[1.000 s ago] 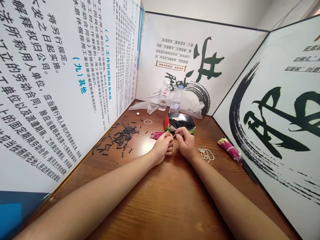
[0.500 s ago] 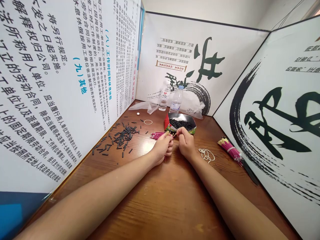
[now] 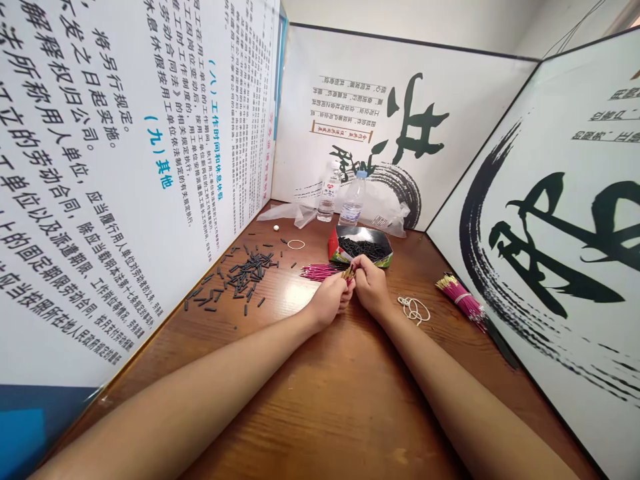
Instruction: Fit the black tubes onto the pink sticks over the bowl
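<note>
Left hand [image 3: 334, 299] is closed around a small clutch of pink wires [image 3: 349, 273], gold tips up; right hand [image 3: 369, 283] pinches at those tips, fingers pressed together, what it pinches is too small to tell. Both sit just in front of the tray of black sleeves [image 3: 361, 245]. To do it well: steady the tips, work one wire at a time. Loose pink wires [image 3: 320, 271] lie left of the tray, scattered black sleeves [image 3: 240, 275] further left, rubber bands [image 3: 413, 309] right. Left panel reads "(九) 其他"; bottle labels are unreadable.
</note>
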The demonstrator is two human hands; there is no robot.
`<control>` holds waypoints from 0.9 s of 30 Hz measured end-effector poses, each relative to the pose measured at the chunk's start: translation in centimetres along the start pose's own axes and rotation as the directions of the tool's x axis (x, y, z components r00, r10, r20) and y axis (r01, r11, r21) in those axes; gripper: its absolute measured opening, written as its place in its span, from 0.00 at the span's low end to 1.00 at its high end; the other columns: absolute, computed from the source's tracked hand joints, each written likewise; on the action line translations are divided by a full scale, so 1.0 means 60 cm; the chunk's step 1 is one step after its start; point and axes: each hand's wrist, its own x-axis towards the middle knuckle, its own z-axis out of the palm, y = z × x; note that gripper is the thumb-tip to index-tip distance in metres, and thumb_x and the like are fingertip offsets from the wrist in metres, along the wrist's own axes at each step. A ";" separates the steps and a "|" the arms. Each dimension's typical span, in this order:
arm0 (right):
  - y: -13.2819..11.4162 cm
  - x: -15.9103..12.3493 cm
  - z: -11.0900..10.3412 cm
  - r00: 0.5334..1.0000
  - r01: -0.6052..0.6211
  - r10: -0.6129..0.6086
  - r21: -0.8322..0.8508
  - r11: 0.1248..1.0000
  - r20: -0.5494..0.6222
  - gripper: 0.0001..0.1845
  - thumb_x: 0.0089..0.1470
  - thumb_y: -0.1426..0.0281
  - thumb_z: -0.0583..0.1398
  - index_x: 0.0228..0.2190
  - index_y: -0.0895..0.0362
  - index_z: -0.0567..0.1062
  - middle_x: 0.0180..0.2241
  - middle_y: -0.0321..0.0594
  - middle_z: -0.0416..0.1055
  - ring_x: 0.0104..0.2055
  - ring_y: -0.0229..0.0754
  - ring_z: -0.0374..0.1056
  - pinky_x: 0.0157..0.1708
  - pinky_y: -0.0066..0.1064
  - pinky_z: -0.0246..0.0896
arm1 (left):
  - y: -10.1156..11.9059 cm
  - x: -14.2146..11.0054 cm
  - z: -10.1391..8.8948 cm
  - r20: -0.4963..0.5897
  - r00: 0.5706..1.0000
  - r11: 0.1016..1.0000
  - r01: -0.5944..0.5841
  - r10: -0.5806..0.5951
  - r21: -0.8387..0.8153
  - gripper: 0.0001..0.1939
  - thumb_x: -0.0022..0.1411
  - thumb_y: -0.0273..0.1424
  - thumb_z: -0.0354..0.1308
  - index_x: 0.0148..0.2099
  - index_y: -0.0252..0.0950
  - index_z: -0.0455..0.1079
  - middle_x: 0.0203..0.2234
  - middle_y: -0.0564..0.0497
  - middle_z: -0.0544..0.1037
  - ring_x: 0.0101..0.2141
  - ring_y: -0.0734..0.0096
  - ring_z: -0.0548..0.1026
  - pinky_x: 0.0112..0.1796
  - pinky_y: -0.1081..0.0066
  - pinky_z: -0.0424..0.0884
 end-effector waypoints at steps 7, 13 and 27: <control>0.002 0.001 0.003 0.998 -0.040 0.044 0.102 0.994 -0.040 0.11 0.57 0.72 0.48 0.38 0.56 0.68 0.35 0.41 0.74 0.29 0.38 0.68 0.31 0.30 0.63 | -0.006 0.010 0.001 -0.096 0.995 0.999 0.000 0.005 0.047 0.03 0.55 0.26 0.44 0.30 0.39 0.53 0.17 0.61 0.55 0.13 0.80 0.54 0.15 0.76 0.60; 0.013 0.002 0.009 0.993 -0.054 0.075 0.213 0.976 -0.091 0.12 0.61 0.67 0.51 0.46 0.55 0.65 0.48 0.49 0.73 0.44 0.44 0.74 0.38 0.35 0.69 | 0.003 0.011 -0.004 -0.136 0.988 0.996 0.072 -0.078 -0.051 0.03 0.55 0.27 0.46 0.32 0.40 0.53 0.16 0.63 0.53 0.11 0.83 0.46 0.12 0.81 0.42; -0.015 0.004 0.008 0.984 -0.008 0.041 0.182 0.983 -0.176 0.09 0.57 0.64 0.56 0.36 0.56 0.72 0.32 0.39 0.71 0.33 0.40 0.67 0.35 0.33 0.64 | 0.003 0.015 -0.007 -0.214 0.973 0.996 0.076 -0.085 -0.051 0.07 0.56 0.29 0.47 0.34 0.41 0.49 0.19 0.63 0.57 0.11 0.85 0.47 0.15 0.82 0.40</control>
